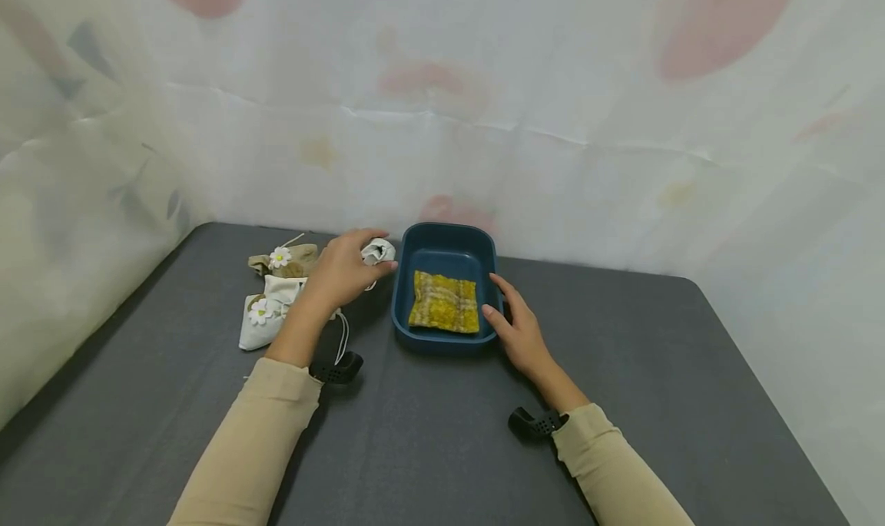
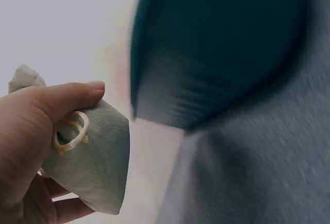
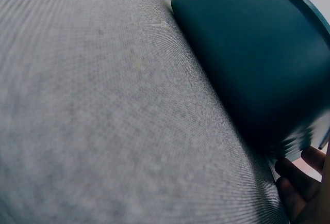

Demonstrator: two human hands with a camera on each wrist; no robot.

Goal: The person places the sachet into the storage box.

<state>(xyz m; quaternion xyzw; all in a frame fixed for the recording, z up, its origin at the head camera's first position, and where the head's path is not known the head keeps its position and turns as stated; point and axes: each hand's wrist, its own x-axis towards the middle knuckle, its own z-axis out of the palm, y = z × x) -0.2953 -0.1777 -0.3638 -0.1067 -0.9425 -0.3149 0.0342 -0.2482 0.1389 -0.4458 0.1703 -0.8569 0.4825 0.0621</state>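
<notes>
A dark blue plastic bin [image 1: 449,346] stands on the table, and a yellow checked cloth sachet [image 1: 444,303] lies inside it. My right hand [image 1: 520,334] holds the bin's right side, with the thumb at the rim and other fingers along the outer wall. Just left of the bin, my left hand [image 1: 343,269] grips a small pale grey drawstring pouch [image 2: 100,154] between thumb and fingers. A yellowish ring-shaped mark shows on this pouch. In the head view, the hand hides part of it.
Left of my left hand lie a brown pouch [image 1: 299,259] and a white pouch [image 1: 253,330], each with a daisy. A white cord [image 1: 343,338] trails by the left wrist. Patterned white curtain [image 1: 553,165] hangs behind the grey-covered table [image 1: 429,434].
</notes>
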